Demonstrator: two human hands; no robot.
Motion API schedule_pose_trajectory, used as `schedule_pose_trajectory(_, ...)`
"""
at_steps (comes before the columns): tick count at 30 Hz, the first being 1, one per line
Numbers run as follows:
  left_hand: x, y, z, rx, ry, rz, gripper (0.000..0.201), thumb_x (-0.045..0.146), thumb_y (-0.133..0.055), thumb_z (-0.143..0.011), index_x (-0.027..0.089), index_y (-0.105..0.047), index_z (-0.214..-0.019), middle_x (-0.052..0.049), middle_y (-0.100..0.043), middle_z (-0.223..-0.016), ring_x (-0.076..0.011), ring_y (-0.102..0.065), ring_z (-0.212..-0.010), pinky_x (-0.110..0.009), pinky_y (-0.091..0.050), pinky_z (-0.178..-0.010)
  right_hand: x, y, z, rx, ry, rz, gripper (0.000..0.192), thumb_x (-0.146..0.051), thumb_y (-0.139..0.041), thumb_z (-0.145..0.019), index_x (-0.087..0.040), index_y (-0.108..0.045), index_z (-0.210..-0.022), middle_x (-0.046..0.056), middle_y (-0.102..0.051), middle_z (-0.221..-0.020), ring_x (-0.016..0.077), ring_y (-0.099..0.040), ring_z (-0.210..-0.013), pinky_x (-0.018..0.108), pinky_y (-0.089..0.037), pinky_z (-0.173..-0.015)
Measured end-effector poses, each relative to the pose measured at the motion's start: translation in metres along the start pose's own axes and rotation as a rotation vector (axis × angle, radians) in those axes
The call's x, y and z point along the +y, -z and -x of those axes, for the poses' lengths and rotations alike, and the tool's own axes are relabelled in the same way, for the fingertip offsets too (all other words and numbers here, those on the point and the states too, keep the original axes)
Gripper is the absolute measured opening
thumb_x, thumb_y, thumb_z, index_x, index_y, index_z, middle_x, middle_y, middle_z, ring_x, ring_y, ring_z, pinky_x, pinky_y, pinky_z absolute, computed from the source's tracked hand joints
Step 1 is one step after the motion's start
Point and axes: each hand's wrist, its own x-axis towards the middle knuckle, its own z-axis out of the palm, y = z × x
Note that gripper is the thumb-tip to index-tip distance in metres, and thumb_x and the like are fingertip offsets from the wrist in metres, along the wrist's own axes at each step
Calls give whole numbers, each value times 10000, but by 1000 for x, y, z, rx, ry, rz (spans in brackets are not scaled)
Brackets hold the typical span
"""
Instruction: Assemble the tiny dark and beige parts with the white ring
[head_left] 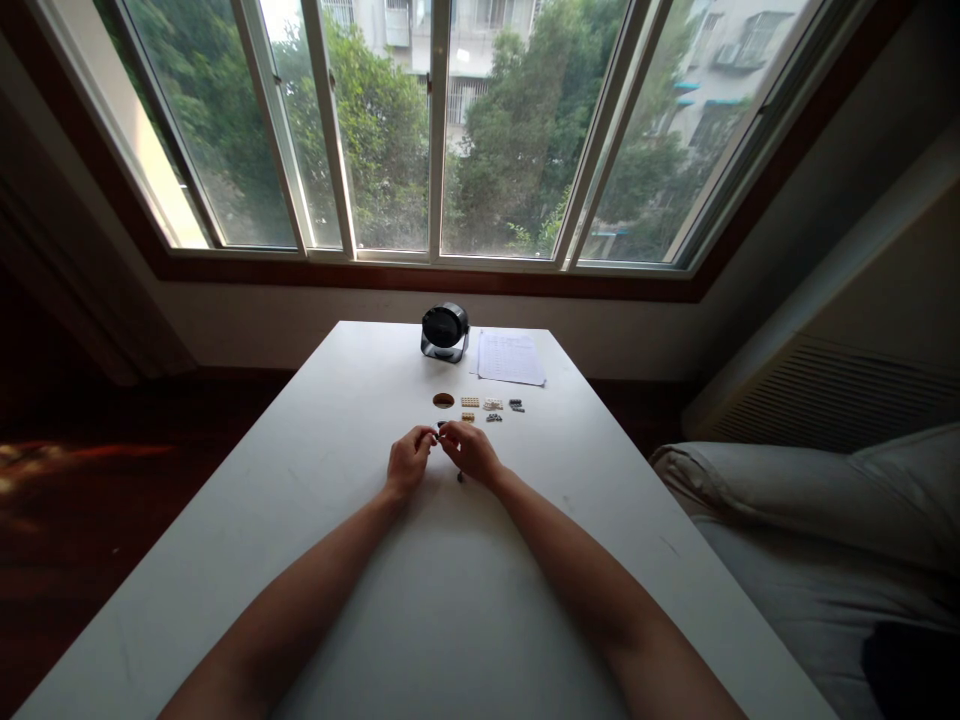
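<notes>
My left hand point(410, 458) and my right hand point(470, 450) meet over the middle of the white table point(360, 600). The fingertips of both are pinched closed around a small dark piece point(440, 433), too small and too covered by fingers to name. Under my right hand lies another little dark part point(460, 477). Just beyond the hands are a round brown-gold disc point(443, 401), rows of tiny gold-coloured parts point(470, 402), a smaller gold group point(468, 417), pale parts point(493, 405), grey metallic bits point(494, 418) and dark cylinder-like pieces point(516, 405).
A black round device on a bracket, perhaps a fan point(445, 330), stands at the table's far end. Printed paper sheets point(511, 358) lie to its right. A window point(510, 130) rises behind the table; a grey cushioned seat point(810, 500) is at the right.
</notes>
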Motion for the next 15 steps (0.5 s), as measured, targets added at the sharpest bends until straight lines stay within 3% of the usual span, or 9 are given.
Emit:
schedule_pose_trajectory(6,1,0,1,12,-41,-19,205,255,-517,-863,218,-646,-1018,-27,-709,-933,-141,-629,-774,-260,-480,-727,0,-1,0,-4,-16,18,13,-198,-561,-888,-202,-573,-884,9,-624,-767,134,-535,-688,228,-354,-653)
schedule_pose_trajectory(15,4,1,1,-3,-66,-52,176,274,-539,-855,213,-664,-963,-14,-703,-844,-136,-609,-716,-258,-470,-698,2,-2,0,-21,-22,82,163,-234,-504,-932,-192,-521,-776,6,-576,-702,128,-486,-647,231,-312,-629)
